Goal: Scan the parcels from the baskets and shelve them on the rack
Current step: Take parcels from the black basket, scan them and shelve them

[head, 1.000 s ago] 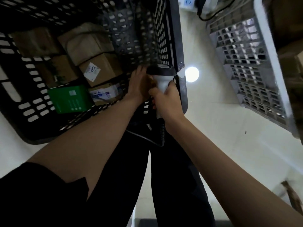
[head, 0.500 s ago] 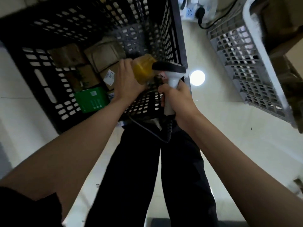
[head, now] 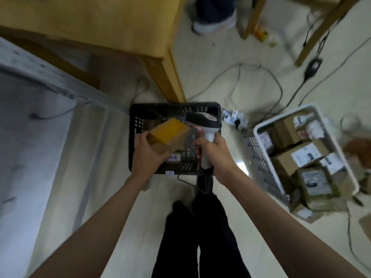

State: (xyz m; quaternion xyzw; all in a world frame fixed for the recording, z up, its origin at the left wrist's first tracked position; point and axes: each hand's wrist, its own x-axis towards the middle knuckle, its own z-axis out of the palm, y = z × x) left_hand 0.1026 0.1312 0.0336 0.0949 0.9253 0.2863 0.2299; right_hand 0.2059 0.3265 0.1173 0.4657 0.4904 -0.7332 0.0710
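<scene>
My left hand (head: pixel 147 155) grips a small yellow-brown parcel (head: pixel 167 132) and holds it tilted above the black basket (head: pixel 133 141). My right hand (head: pixel 215 152) grips the handle of a white and black barcode scanner (head: pixel 204 122), whose head sits just right of the parcel. A labelled parcel (head: pixel 174 158) shows at the bottom of the black basket. To the right stands a white basket (head: pixel 341 149) packed with several labelled cardboard parcels (head: pixel 301 155).
A grey metal rack (head: pixel 40 77) fills the left side. A wooden table leg (head: pixel 170 75) stands behind the black basket. Cables (head: pixel 261 69) and a power strip (head: pixel 233 117) lie on the floor. Another person's shoe (head: pixel 212 25) is at the top.
My left hand has lifted the yellow parcel out of the black basket and up beside the scanner. My view has pulled back and up, so the rack, table and white basket now show.
</scene>
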